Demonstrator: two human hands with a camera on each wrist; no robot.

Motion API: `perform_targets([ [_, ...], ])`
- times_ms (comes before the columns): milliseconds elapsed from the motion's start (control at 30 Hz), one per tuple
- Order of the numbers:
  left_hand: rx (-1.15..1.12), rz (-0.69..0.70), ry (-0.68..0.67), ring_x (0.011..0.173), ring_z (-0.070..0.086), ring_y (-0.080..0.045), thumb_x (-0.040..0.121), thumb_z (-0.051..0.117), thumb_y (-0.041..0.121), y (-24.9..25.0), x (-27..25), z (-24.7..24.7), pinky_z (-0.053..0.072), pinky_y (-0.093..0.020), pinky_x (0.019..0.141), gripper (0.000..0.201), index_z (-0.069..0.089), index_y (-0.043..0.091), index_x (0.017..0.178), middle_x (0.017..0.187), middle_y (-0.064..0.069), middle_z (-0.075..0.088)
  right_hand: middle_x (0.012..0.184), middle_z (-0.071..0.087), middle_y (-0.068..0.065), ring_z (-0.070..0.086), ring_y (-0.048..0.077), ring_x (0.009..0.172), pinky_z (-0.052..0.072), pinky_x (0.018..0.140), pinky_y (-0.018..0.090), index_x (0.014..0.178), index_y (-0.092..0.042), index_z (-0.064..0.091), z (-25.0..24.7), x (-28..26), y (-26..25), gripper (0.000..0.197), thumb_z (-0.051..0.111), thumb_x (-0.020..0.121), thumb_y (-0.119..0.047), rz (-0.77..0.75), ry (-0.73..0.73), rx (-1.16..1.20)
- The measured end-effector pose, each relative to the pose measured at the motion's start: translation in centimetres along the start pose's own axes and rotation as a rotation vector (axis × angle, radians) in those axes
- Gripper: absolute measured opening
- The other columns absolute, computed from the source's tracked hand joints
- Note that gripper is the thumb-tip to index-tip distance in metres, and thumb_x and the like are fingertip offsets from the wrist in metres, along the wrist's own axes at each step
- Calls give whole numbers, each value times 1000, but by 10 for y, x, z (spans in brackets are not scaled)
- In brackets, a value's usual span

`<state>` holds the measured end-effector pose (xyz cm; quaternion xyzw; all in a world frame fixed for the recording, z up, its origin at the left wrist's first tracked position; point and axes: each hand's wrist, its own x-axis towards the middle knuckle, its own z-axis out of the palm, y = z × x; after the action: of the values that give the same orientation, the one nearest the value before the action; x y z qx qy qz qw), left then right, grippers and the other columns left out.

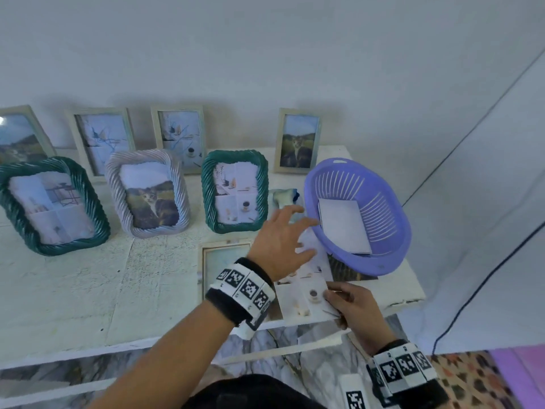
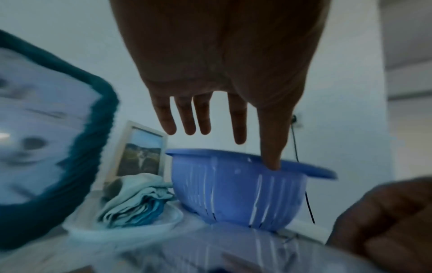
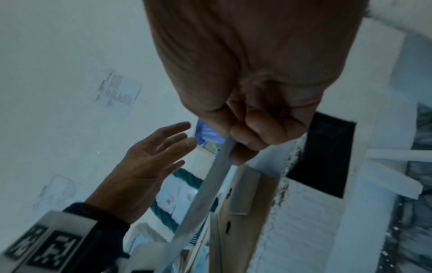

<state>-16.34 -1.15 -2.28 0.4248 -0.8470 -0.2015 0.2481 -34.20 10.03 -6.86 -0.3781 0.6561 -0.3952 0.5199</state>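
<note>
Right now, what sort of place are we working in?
Likely a home room set up for framing photos: framed photos stand in rows on a white table against a plain wall, a purple basket holds a white sheet, and the right hand pinches a print.

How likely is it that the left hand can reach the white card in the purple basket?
Probably yes. The left hand is open, its fingers at the near rim of the purple basket, which is open-topped; the white card lies uncovered inside, nothing between.
</note>
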Motion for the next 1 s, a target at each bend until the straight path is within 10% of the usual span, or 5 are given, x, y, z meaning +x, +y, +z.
perform_targets([
  [200,334,165,-240,137,30,-26,91,58,42,13,41,20,30,-46,107,30,62,29,118,149,-3,35,58,43,15,32,20,50,33,43,27,85,-7,70,-18,-5,9,12,60,92,-3,0,63,-13],
  [633,83,174,-133,115,53,-27,89,63,44,2,70,8,43,-45,94,28,66,30,112,138,-3,46,59,59,-2,48,13,34,40,46,28,89,-4,64,-83,44,-10,7,59,92,-8,-50,303,-349],
  [1000,101,163,-106,130,38,-27,84,69,37,0,36,34,41,-48,97,26,70,28,109,139,-4,46,60,53,1,54,29,63,34,57,31,63,-22,47,-107,53,-3,29,59,90,-23,-24,381,-807],
])
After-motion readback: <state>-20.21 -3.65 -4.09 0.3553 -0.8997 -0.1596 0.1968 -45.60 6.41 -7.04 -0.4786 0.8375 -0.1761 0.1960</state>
